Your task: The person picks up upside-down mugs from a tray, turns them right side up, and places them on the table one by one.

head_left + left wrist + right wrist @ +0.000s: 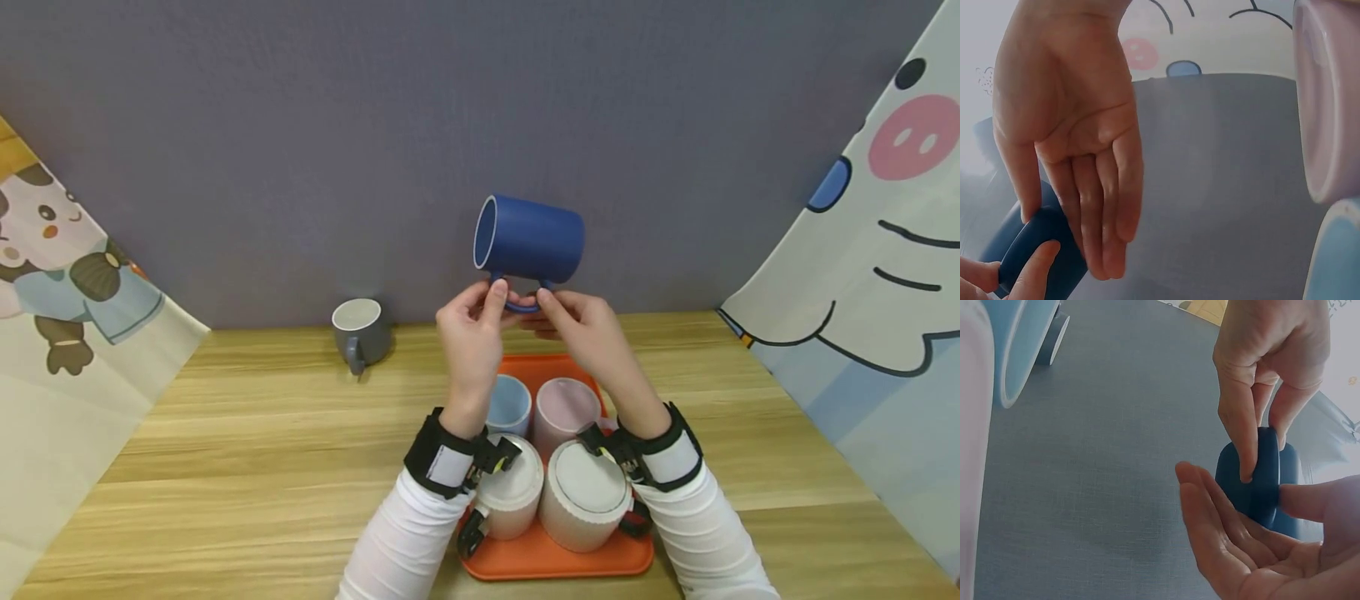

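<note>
Both hands hold up a dark blue mug by its handle, tipped on its side with the rim facing left. In the head view, my left hand is at the rim end of the handle, and my right hand at the base end. The left wrist view shows the left hand with its thumb against the handle and its other fingers nearly straight. Seen from the right wrist, the right hand pinches the handle between thumb and fingers.
An orange tray under the forearms carries a light blue cup, a pink cup and two upside-down white mugs with dark handles. A grey mug stands at the left, near the grey back wall.
</note>
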The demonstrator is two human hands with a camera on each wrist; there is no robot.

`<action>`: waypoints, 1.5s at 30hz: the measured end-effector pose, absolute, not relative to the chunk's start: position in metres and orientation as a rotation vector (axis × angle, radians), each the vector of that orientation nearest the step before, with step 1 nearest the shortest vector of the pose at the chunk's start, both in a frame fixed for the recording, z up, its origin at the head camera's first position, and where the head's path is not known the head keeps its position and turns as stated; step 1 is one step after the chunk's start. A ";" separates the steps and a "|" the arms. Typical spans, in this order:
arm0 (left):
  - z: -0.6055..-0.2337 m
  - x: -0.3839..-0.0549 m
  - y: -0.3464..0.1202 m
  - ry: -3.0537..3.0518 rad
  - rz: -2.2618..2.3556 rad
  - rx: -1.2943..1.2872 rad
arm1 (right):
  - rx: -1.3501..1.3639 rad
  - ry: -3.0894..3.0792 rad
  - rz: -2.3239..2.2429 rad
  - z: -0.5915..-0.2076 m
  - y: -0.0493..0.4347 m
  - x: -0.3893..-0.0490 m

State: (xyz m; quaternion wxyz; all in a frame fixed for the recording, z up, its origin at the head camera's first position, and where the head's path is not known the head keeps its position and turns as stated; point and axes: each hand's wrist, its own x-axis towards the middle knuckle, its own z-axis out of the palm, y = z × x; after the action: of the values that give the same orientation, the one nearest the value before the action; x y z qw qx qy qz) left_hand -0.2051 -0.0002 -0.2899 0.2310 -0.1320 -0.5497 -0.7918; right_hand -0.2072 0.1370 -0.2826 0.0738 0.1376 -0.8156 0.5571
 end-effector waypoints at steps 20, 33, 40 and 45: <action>-0.297 -0.207 0.004 -1.555 -2.197 -0.309 | 0.300 -2.337 1.818 -0.284 0.136 -0.208; -0.294 -0.204 0.002 -1.764 -1.967 -0.230 | 0.334 -2.237 1.986 -0.283 0.141 -0.206; -0.295 -0.203 0.001 -1.817 -1.951 -0.220 | 0.306 -2.091 2.206 -0.284 0.143 -0.207; -0.294 -0.203 0.001 -1.815 -1.957 -0.226 | 0.294 -2.071 2.264 -0.282 0.142 -0.205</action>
State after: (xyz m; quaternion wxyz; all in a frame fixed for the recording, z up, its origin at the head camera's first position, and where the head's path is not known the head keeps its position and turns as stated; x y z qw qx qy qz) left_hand -0.2030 0.0014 -0.2944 0.2295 -0.0821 -0.6595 -0.7111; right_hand -0.2051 0.1422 -0.2825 0.0299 0.0954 -0.6716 0.7342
